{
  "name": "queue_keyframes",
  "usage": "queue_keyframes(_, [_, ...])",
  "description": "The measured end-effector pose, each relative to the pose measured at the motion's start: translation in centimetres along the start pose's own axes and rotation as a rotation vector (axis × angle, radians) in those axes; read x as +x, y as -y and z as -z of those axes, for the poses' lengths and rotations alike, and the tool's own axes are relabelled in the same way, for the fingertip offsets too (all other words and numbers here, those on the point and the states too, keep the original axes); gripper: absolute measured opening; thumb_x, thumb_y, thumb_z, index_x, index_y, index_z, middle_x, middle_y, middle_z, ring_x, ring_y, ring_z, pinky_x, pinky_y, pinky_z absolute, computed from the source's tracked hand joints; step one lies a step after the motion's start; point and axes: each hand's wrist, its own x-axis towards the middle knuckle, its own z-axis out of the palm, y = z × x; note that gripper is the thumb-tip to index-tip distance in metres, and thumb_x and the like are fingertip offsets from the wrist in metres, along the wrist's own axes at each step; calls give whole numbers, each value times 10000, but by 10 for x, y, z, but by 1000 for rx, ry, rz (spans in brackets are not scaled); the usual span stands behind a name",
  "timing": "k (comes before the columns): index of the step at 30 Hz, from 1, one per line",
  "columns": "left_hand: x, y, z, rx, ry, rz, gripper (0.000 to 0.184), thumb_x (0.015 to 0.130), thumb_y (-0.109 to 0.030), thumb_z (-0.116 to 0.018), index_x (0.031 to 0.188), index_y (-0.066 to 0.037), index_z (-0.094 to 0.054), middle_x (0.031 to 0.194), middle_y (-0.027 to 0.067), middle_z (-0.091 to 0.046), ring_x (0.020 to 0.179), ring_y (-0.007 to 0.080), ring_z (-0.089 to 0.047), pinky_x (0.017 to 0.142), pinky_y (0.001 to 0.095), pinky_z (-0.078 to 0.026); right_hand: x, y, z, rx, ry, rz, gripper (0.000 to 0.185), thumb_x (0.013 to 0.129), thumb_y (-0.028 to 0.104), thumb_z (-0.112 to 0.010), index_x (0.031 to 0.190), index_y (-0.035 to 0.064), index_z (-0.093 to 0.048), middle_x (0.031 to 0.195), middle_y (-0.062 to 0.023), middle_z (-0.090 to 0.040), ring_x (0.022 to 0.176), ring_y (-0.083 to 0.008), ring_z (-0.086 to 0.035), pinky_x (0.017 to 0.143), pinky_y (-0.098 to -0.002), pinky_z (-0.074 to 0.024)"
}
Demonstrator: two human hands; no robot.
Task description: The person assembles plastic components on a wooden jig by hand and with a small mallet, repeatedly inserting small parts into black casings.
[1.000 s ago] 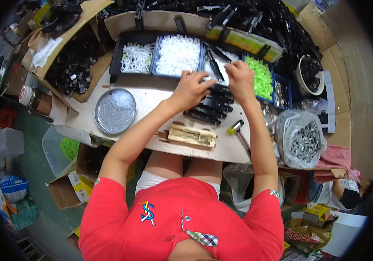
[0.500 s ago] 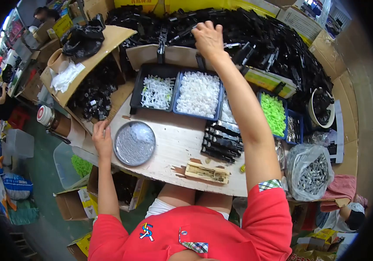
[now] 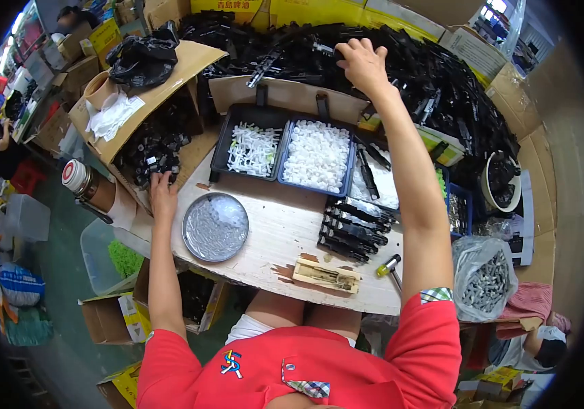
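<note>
Left hand (image 3: 163, 194): at the near edge of the small black parts (image 3: 145, 153), fingers together and reaching forward; whether they grip one, I cannot tell.
Right hand (image 3: 365, 65): out over the black pile (image 3: 435, 68) at the back, fingers bent and slightly spread; the palm faces down, so I cannot tell what, if anything, they hold.
Small black parts: heaped in the cardboard box (image 3: 193, 61) at the left end of the surface (image 3: 275, 221).
Black pile: long pieces heaped behind a cardboard strip (image 3: 288, 94), spreading to the right.
Black row (image 3: 355, 228): several long pieces side by side on the surface, right of the middle.
Loose black pieces (image 3: 367, 174): just beyond the row, right of the blue tray (image 3: 311, 187).
Trays: white sticks (image 3: 252, 148) in the black tray (image 3: 220, 151), white caps (image 3: 317, 153) in the blue tray beside it.
Near edge: wooden block (image 3: 326, 275), with a hammer (image 3: 389, 266) to its right, partly behind the right forearm.
Left side: round dish (image 3: 214, 260) near the left forearm; jar (image 3: 91, 184) beyond, beside the box.
Right side: clear bag (image 3: 466, 255) of grey parts (image 3: 488, 281), pink cloth (image 3: 529, 300) next to it.
</note>
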Motion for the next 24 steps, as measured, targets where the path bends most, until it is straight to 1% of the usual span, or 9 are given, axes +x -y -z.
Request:
queue_keyframes(2, [8,14,-8,-12,-31,-42,283,676,-19,-614,958,-19,-588,871,119,-508,778,273,-534,695,348,-430,-9,-10,13,398,79,-191,304,799,214,-595,1089,125,-576,1011,-45,-589,974,-212,-513,781,-409,-367])
queue_keyframes(4, [12,2,0,-10,60,17,284,686,-14,-628,964,7,-572,945,173,-517,908,354,-516,770,392,-420,-29,-15,36,1056,184,-355,371,836,286,-582,1124,55,-549,990,-60,-615,872,-164,-560,685,-293,-426])
queue_keyframes(7, [10,-3,1,-5,67,0,255,696,-39,-630,942,-7,-575,930,166,-520,890,355,-519,747,403,-422,-60,-21,61,1422,320,-538,304,848,253,-585,1090,71,-562,972,7,-597,846,-76,-523,676,-227,-405])
queue_keyframes(11, [4,9,-1,-5,39,-137,213,723,-55,-601,935,-40,-591,917,164,-518,862,346,-526,724,404,-428,-113,-3,92,1638,275,-504,339,820,199,-608,1115,61,-514,1002,-14,-574,853,-83,-515,658,-214,-411])
queue_keyframes(13, [3,22,-10,-119,53,-53,225,715,-76,-611,937,-45,-596,923,154,-526,881,335,-530,745,402,-430,-145,18,104,1685,287,-489,436,752,172,-669,1127,48,-485,978,-44,-562,837,-102,-516,645,-227,-421])
queue_keyframes(17, [3,38,-9,-20,-130,-90,468,653,-154,-714,1079,-38,-559,1009,164,-540,882,317,-540,767,354,-442,-231,77,118,1782,528,-646,354,581,-46,-733,832,62,-508,859,-10,-508,778,-116,-510,656,-237,-450])
queue_keyframes(18, [6,34,-5,-132,-38,0,479,636,-160,-727,1073,-41,-567,1001,168,-543,906,323,-529,782,358,-435,-256,88,111,1615,519,-414,316,588,-53,-729,779,62,-505,864,-17,-515,802,-129,-517,675,-247,-455])
queue_keyframes(19, [11,36,-6,-135,-69,-120,456,625,-154,-735,1038,-31,-585,991,163,-546,887,312,-531,765,352,-439,-281,101,103,1594,497,-298,273,611,-48,-717,754,57,-509,856,-34,-521,818,-151,-531,700,-250,-454])
queue_keyframes(24, [10,35,-2,-94,-12,-101,311,607,-137,-736,872,-17,-624,900,141,-538,813,290,-542,712,352,-448,-319,119,125,999,532,274,277,589,-19,-642,830,78,-545,1034,-62,-556,960,-259,-507,832,-351,-373])
